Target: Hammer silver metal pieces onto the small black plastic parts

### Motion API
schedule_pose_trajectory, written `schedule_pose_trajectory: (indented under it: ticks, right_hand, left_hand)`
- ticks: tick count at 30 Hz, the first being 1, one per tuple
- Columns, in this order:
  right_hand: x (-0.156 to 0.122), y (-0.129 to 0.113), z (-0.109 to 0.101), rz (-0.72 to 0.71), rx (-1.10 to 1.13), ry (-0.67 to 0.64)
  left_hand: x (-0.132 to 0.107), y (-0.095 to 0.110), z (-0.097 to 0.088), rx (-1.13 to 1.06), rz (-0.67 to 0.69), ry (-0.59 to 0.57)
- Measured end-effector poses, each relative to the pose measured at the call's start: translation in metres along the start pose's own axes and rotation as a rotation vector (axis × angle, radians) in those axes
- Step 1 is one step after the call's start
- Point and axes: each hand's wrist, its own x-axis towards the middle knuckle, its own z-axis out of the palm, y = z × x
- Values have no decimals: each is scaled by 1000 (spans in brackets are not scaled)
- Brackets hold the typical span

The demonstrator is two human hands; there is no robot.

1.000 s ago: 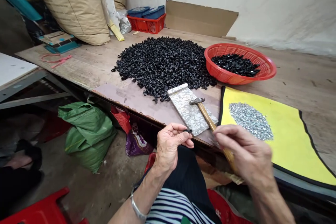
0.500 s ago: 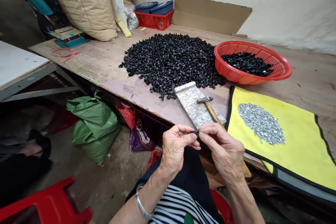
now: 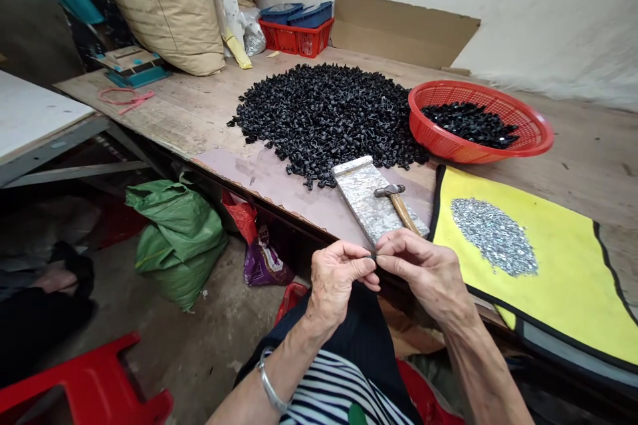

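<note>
My left hand (image 3: 336, 279) pinches a small black plastic part (image 3: 373, 256) between thumb and fingertips, just off the table's front edge. Meeting it from the other side, my right hand (image 3: 423, 269) is closed, its fingertips pressed at the same part; whether they also hold something tiny is hidden. Behind the hands lies a worn metal slab (image 3: 366, 196), with a hammer (image 3: 399, 202) resting on it. A large heap of black plastic parts (image 3: 323, 119) spreads beyond the slab. Small silvery metal pieces (image 3: 493, 236) lie on a yellow cloth (image 3: 563, 259) to the right.
A red basket (image 3: 543, 126) holding black parts stands at the right. At the back are a red crate (image 3: 294, 40), a cardboard sheet (image 3: 399, 30) and a big paper sack (image 3: 164, 6). A green sack (image 3: 174, 239) and red stool (image 3: 94, 372) are on the floor.
The right hand has turned slightly, its wrist shifting right and its fingers covering more of the small black part. The left hand stays nearly in place, still pinching.
</note>
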Motion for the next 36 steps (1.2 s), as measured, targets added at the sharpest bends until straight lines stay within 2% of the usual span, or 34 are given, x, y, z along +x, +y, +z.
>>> schedule_pose_trajectory:
  ticks: [6,11,16,23,28,32,36]
  right_hand:
    - [9,3,-2,368,360,-134]
    - [9,2,4,493,477,-118]
    - [1,-1,11,526,547,-75]
    - [-3,-9,12,501,450,-89]
    - [-4,-12,9,524,476,-5]
    - [-7,-6,13,532,508,45]
    - [-11,5,21,494,541,88]
  left_hand:
    - [2,-2,-5,72,17,-26]
    - [1,-2,-11,95,19,-43]
    - [1,-3,-14,62,10,-79]
    - [-2,-1,-16,50,3,-102]
    - [-1,1,-15,116,38,-146]
    - [2,0,-17,183,33,-152]
    - [4,-5,-17,126,11,-100]
